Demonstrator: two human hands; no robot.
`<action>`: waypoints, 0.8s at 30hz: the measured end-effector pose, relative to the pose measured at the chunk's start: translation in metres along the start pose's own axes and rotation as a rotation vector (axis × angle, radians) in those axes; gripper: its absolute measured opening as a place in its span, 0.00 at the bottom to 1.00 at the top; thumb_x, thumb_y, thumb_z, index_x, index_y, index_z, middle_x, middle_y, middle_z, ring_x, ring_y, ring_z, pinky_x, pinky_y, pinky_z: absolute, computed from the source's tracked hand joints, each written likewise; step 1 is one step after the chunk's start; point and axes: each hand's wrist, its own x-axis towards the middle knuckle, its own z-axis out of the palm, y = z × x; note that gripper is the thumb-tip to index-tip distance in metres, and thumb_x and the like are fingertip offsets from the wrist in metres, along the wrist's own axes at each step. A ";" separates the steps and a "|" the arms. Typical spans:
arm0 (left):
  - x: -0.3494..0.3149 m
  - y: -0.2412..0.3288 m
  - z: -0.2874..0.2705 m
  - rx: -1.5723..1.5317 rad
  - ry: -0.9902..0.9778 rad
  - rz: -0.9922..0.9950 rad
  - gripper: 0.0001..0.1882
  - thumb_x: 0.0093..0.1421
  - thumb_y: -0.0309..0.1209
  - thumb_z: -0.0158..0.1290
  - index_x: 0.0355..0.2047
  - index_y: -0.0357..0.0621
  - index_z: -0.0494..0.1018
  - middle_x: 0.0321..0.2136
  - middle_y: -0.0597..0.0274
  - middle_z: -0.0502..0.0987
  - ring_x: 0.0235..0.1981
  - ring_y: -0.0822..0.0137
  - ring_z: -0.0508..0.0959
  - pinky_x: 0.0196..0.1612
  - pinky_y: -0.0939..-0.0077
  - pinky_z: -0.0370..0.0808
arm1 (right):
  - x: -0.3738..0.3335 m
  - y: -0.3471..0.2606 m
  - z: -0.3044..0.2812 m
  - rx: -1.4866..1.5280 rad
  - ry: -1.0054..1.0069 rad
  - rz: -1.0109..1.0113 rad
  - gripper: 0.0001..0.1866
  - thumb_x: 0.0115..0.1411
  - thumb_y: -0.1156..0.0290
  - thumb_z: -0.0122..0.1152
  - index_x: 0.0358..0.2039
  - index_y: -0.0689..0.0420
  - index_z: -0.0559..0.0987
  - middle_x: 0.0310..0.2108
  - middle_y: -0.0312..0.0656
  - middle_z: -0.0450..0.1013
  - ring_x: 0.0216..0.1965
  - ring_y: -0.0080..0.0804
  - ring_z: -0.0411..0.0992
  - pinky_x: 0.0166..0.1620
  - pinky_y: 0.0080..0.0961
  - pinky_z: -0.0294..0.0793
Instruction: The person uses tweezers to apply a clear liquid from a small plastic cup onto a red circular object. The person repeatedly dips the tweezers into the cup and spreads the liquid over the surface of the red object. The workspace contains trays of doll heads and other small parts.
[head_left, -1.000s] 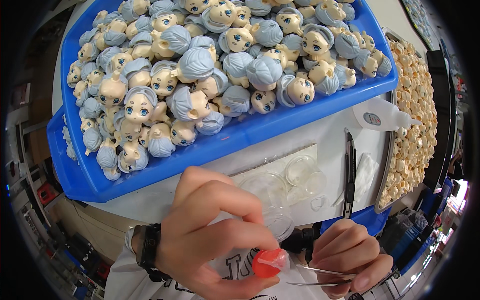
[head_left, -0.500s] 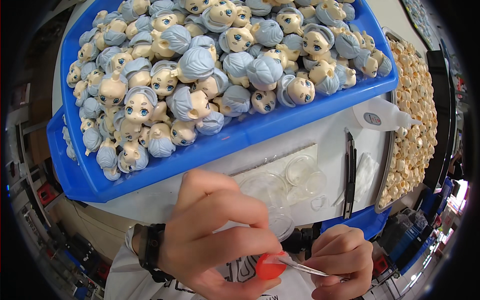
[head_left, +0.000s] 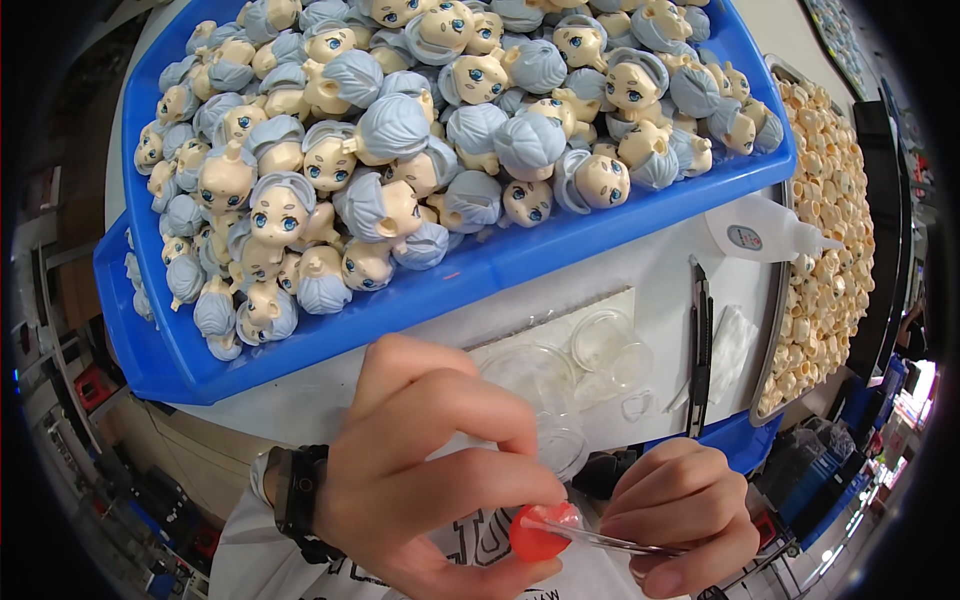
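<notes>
left hand (head_left: 430, 470) pinches red piece (head_left: 537, 542); right hand (head_left: 690, 510) grips tweezers (head_left: 620, 544), tips at piece. white surface (head_left: 665, 290) shows between blue bin (head_left: 500, 268) and cutter (head_left: 700, 350).

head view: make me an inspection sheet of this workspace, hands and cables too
Surface: white tabletop, partly covered
Things in hand: red round piece; metal tweezers, tips at the piece
Clutter: black utility knife, white bottle, clear round dishes
Hands: left hand pinches the red round piece; right hand holds the tweezers
Cables: nothing clearly seen
Surroundings: blue bin heaped with doll heads; metal tray of small cream parts
</notes>
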 end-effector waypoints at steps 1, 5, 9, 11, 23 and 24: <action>-0.003 0.000 -0.001 0.012 -0.001 -0.004 0.16 0.30 0.36 0.60 0.24 0.48 0.73 0.25 0.65 0.69 0.26 0.68 0.65 0.33 0.76 0.58 | 0.001 0.000 0.004 0.009 0.005 0.027 0.07 0.47 0.81 0.55 0.27 0.60 0.69 0.21 0.49 0.68 0.14 0.29 0.63 0.12 0.18 0.59; 0.026 0.025 -0.011 0.051 -0.163 -0.157 0.16 0.30 0.35 0.60 0.24 0.48 0.73 0.24 0.66 0.69 0.26 0.68 0.65 0.33 0.76 0.58 | 0.010 -0.006 -0.002 -0.028 -0.098 -0.039 0.06 0.46 0.83 0.54 0.26 0.59 0.70 0.21 0.49 0.67 0.14 0.28 0.62 0.11 0.16 0.58; 0.006 0.003 -0.004 0.034 -0.138 -0.040 0.16 0.29 0.35 0.60 0.23 0.49 0.73 0.24 0.66 0.69 0.26 0.68 0.64 0.32 0.77 0.58 | 0.000 -0.008 -0.005 -0.125 -0.088 -0.026 0.07 0.46 0.83 0.54 0.26 0.59 0.70 0.22 0.49 0.67 0.14 0.28 0.62 0.11 0.16 0.58; 0.007 0.019 0.001 -0.011 -0.068 -0.234 0.16 0.29 0.38 0.62 0.22 0.53 0.74 0.25 0.69 0.67 0.26 0.68 0.62 0.29 0.78 0.57 | 0.000 -0.010 -0.006 -0.137 -0.081 -0.035 0.07 0.46 0.83 0.54 0.26 0.59 0.70 0.23 0.49 0.67 0.14 0.28 0.62 0.11 0.16 0.58; -0.001 0.005 0.004 -0.044 0.037 -0.036 0.16 0.30 0.35 0.60 0.23 0.49 0.73 0.24 0.65 0.69 0.26 0.68 0.64 0.33 0.76 0.58 | -0.001 -0.008 -0.004 0.078 0.038 0.141 0.12 0.44 0.83 0.61 0.28 0.59 0.68 0.23 0.45 0.70 0.18 0.31 0.68 0.19 0.17 0.71; -0.001 0.008 0.004 -0.044 0.046 -0.054 0.16 0.30 0.35 0.60 0.23 0.49 0.74 0.24 0.65 0.69 0.26 0.68 0.64 0.33 0.76 0.58 | -0.003 -0.009 -0.007 0.090 -0.013 0.167 0.12 0.45 0.82 0.61 0.27 0.58 0.67 0.22 0.44 0.70 0.17 0.31 0.67 0.19 0.18 0.71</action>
